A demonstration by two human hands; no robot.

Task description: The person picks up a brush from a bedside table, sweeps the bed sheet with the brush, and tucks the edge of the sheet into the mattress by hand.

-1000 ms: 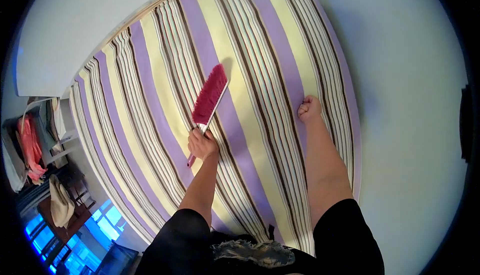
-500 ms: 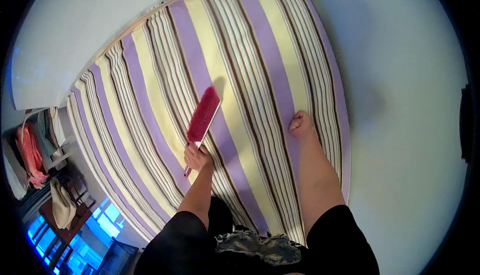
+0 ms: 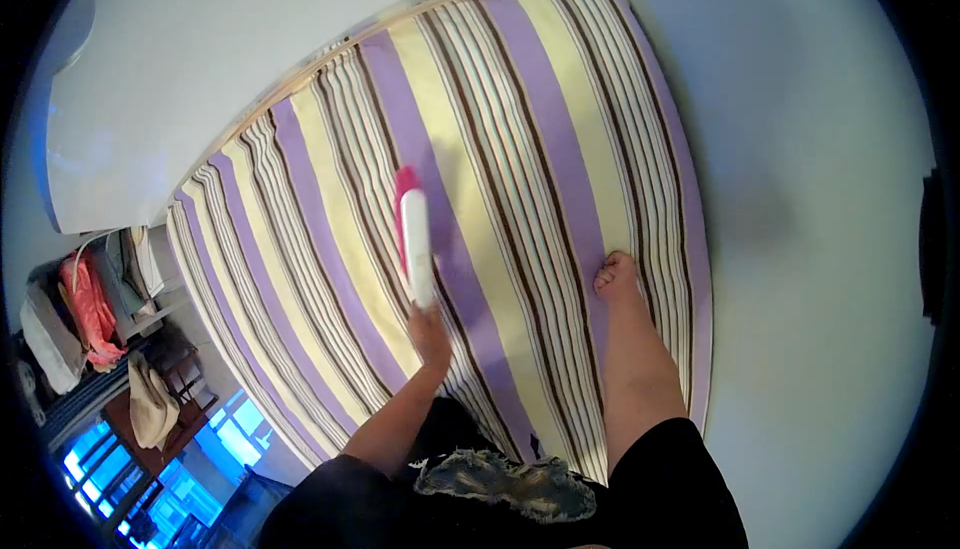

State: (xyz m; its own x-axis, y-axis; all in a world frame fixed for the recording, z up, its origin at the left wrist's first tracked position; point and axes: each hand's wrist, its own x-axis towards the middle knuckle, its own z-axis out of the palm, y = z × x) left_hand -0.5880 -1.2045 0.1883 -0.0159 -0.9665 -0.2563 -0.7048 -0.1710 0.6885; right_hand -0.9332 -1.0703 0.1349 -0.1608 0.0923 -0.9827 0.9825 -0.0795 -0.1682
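Observation:
My left hand (image 3: 430, 335) is closed around the handle of a bed brush (image 3: 417, 249). The white back of the brush faces me, and its pink-red bristles show only along the left side and at the far tip. Beneath it lies a striped bedsheet (image 3: 515, 204) in purple, yellow, white and brown, covering a mattress. My right hand (image 3: 617, 277) is a fist with nothing in it, set down on the sheet towards the right edge, with the arm stretched straight.
A pale wall (image 3: 810, 249) runs along the right side of the bed. Clothes (image 3: 92, 314) hang at the left, with a chair (image 3: 160, 429) below them bearing a beige cloth. A bright window (image 3: 240, 434) shows at lower left.
The left hand has turned the brush over from bristles in view to its white back, swinging it more upright. My right fist stays on the sheet while the whole view has shifted slightly.

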